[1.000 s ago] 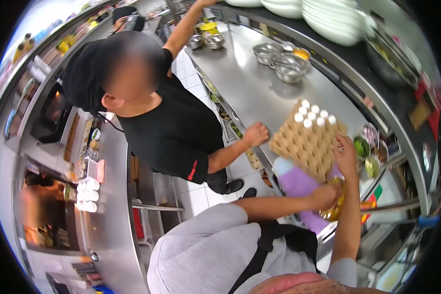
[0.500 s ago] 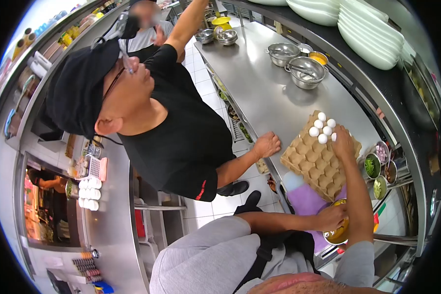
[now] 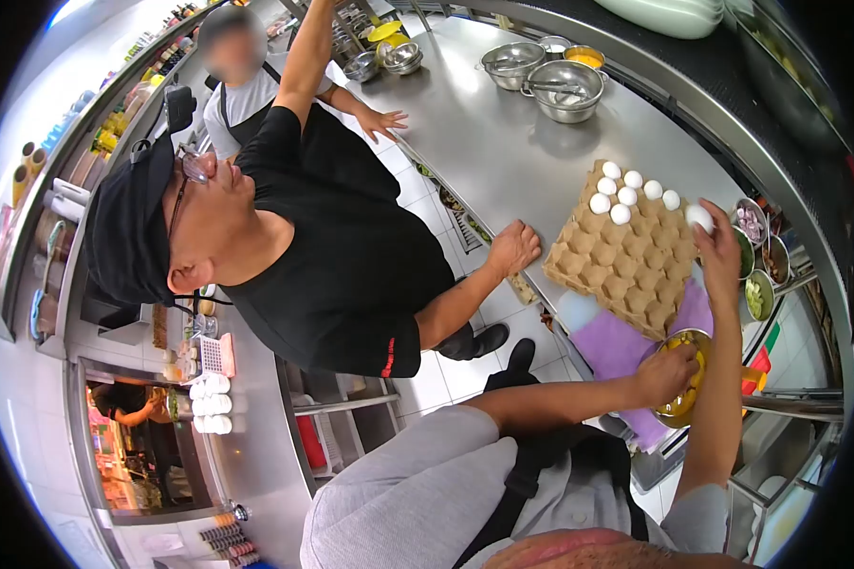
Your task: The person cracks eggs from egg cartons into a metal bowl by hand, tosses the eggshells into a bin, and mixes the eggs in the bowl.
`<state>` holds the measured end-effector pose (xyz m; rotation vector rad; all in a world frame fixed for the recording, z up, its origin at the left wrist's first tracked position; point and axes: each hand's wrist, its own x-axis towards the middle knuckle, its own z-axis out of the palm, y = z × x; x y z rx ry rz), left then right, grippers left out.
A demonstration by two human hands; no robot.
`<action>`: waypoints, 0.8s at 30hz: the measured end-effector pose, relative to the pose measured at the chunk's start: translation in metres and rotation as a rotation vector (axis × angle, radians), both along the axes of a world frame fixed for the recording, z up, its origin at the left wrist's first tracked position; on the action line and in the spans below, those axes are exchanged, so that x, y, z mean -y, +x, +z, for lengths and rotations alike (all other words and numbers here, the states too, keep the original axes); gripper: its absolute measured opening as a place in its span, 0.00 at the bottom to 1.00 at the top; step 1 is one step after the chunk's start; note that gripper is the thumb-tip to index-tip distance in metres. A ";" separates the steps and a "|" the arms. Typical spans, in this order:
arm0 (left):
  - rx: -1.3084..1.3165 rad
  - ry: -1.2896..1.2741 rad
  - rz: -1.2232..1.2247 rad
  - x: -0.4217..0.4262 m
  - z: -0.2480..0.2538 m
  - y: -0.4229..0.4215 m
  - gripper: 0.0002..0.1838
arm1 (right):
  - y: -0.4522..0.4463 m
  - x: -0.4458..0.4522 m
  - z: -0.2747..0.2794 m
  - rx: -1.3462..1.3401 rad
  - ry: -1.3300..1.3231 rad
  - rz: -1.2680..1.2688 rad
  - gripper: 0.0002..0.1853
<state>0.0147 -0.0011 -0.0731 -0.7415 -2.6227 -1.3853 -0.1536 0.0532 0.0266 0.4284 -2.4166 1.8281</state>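
Observation:
My right hand (image 3: 718, 245) grips a white egg (image 3: 699, 218) between its fingers, just off the right edge of the cardboard egg tray (image 3: 626, 261). Several white eggs (image 3: 626, 195) sit in the far part of the tray; its nearer cups hold none. My left hand (image 3: 667, 372) is closed at the left rim of a metal bowl (image 3: 685, 411) with yellow egg in it; what its fingers hold, if anything, is hidden. A purple cloth (image 3: 617, 352) lies under the tray's near corner and beside the bowl.
A co-worker in black rests one hand (image 3: 514, 247) on the counter's left edge. Another person (image 3: 242, 95) stands behind. Metal bowls (image 3: 566, 92) with utensils are at the back; small containers (image 3: 758, 294) line the right side. Plates (image 3: 669, 14) sit on the shelf above.
My right hand has come from the tray's eggs to its right side with an egg held. My left hand stays at the bowl. The person behind now reaches a hand toward the counter.

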 end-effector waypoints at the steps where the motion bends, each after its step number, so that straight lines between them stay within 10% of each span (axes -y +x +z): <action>1: -0.002 -0.006 0.006 0.001 0.002 0.000 0.06 | 0.017 -0.014 0.002 -0.007 -0.074 -0.014 0.22; 14: -0.081 -0.038 0.076 -0.004 0.001 0.002 0.06 | 0.202 -0.126 -0.033 0.227 -0.673 -0.186 0.26; 24: -0.140 -0.052 0.115 -0.005 -0.002 0.002 0.05 | 0.259 -0.134 -0.036 0.063 0.090 -0.255 0.27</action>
